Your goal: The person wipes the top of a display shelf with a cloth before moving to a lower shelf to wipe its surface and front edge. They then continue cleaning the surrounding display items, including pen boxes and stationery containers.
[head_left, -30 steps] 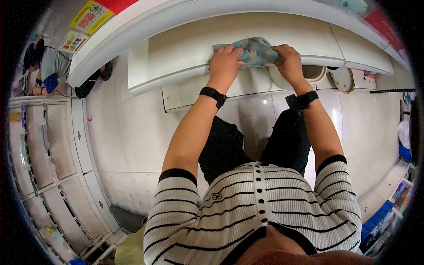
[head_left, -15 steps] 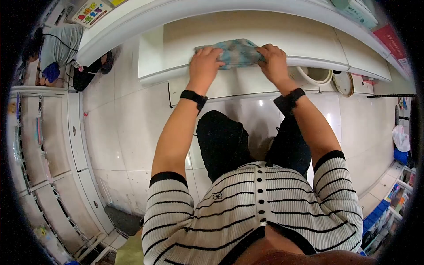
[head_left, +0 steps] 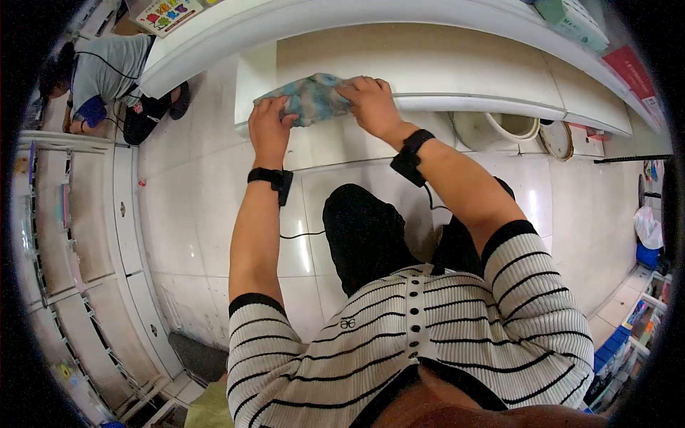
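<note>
A damp-looking blue-and-grey cloth [head_left: 314,98] lies across the front edge of a white shelf [head_left: 464,68], near its left end. My left hand [head_left: 271,127] grips the cloth's left end, thumb toward the middle. At the other end my right hand [head_left: 372,105] has its fingers curled over the cloth. Both hands press it against the shelf's edge. The underside of the cloth is hidden. Each wrist wears a black band with a small box and a cable.
Under the shelf stands a whitish bucket [head_left: 499,130], with a round lid [head_left: 556,139] leaning beside it. An upper shelf edge [head_left: 342,32] overhangs the work. Another person [head_left: 107,78] crouches at the far left. White drawers [head_left: 127,207] line the left side.
Both hands and the cloth have moved left along the shelf edge, to near its left end. More of the bucket shows now. My hands have kept hold of the cloth.
</note>
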The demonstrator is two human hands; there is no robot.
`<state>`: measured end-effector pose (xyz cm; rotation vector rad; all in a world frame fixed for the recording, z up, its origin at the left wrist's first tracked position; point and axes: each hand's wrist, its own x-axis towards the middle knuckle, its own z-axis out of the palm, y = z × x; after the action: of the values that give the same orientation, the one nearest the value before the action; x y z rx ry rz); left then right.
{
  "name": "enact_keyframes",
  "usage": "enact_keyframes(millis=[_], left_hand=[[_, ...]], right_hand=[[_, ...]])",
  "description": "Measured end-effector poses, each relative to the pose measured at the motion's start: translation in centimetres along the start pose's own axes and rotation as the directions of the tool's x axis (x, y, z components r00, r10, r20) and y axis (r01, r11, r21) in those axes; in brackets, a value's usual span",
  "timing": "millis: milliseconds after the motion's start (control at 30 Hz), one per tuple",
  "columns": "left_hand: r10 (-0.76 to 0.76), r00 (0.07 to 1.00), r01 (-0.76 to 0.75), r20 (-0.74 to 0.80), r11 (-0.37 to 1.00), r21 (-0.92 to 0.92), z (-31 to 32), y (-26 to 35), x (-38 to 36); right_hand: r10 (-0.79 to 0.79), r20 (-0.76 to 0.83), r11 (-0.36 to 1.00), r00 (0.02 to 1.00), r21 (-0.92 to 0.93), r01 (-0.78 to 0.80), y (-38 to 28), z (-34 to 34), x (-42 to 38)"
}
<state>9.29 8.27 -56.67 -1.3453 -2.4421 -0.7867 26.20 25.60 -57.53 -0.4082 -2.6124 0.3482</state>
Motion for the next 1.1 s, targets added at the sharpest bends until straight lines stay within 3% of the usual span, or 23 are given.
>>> enact_keyframes(millis=[33, 167, 233, 267, 333, 367, 433, 500, 567, 633, 667, 733, 767, 900, 967, 1100], left_hand=[[0.008, 1.000, -0.008, -0.010, 1.000, 0.003, -0.4, 0.8, 0.1], [0.126, 0.984, -0.122, -0.129, 0.992, 0.036, -3.1, 5.2, 1.0], [0.330, 0.911, -0.305, -0.248, 0.943, 0.134, -5.3, 8.4, 2.3], [0.336, 0.907, -0.311, -0.254, 0.941, 0.136, -6.0, 10.1, 3.0], [0.578, 0.720, -0.546, -0.383, 0.813, 0.202, -7.1, 13.7, 4.5], [0.602, 0.682, -0.563, -0.415, 0.795, 0.227, -7.5, 15.9, 4.9], [0.614, 0.615, -0.583, -0.495, 0.776, 0.240, -7.8, 20.6, 6.3], [0.604, 0.582, -0.592, -0.544, 0.774, 0.226, -7.8, 24.6, 8.4], [0.572, 0.504, -0.606, -0.647, 0.768, 0.207, -7.0, 26.9, 11.3], [0.607, 0.519, -0.587, -0.602, 0.765, 0.265, -5.8, 27.0, 13.9], [0.636, 0.545, -0.566, -0.547, 0.760, 0.320, -5.3, 27.1, 14.5], [0.606, 0.579, -0.588, -0.546, 0.774, 0.235, -5.7, 27.1, 14.3], [0.576, 0.611, -0.602, -0.543, 0.784, 0.154, -6.0, 26.9, 14.2], [0.594, 0.624, -0.636, -0.508, 0.763, 0.113, -7.0, 25.5, 14.1], [0.578, 0.687, -0.607, -0.441, 0.790, 0.089, -7.5, 25.0, 14.1], [0.524, 0.752, -0.582, -0.399, 0.813, -0.030, -8.3, 24.9, 13.6]], right_hand=[[-0.067, 0.033, 0.993, 0.997, 0.104, 0.063, 0.8, -0.7, 0.2], [-0.149, -0.088, 0.982, 0.985, 0.104, 0.158, 2.6, -6.5, -0.5], [-0.269, -0.225, 0.948, 0.937, 0.111, 0.299, 3.0, -11.9, -1.1], [-0.332, -0.277, 0.935, 0.901, 0.025, 0.353, 3.6, -14.5, -1.7], [-0.451, -0.361, 0.892, 0.816, -0.165, 0.420, 5.4, -19.3, -3.2], [-0.508, -0.390, 0.861, 0.768, -0.266, 0.434, 6.4, -21.3, -3.9], [-0.536, -0.466, 0.837, 0.704, -0.405, 0.369, 8.4, -24.8, -5.3], [-0.482, -0.474, 0.829, 0.737, -0.519, 0.208, 10.2, -28.0, -6.2], [-0.455, -0.491, 0.828, 0.743, -0.541, 0.149, 11.6, -29.2, -6.0], [-0.434, -0.510, 0.820, 0.743, -0.564, 0.092, 12.7, -29.3, -5.0], [-0.341, -0.495, 0.871, 0.799, -0.487, 0.070, 12.8, -28.6, -4.5], [-0.223, -0.480, 0.916, 0.849, -0.400, 0.014, 12.5, -28.0, -4.1], [-0.221, -0.481, 0.916, 0.849, -0.401, 0.011, 12.2, -28.0, -4.0], [-0.242, -0.464, 0.909, 0.852, -0.415, 0.032, 11.3, -28.6, -3.1], [-0.274, -0.442, 0.898, 0.854, -0.435, 0.063, 11.0, -29.3, -2.5], [-0.288, -0.300, 0.879, 0.909, -0.460, 0.127, 10.9, -31.1, -1.1]])
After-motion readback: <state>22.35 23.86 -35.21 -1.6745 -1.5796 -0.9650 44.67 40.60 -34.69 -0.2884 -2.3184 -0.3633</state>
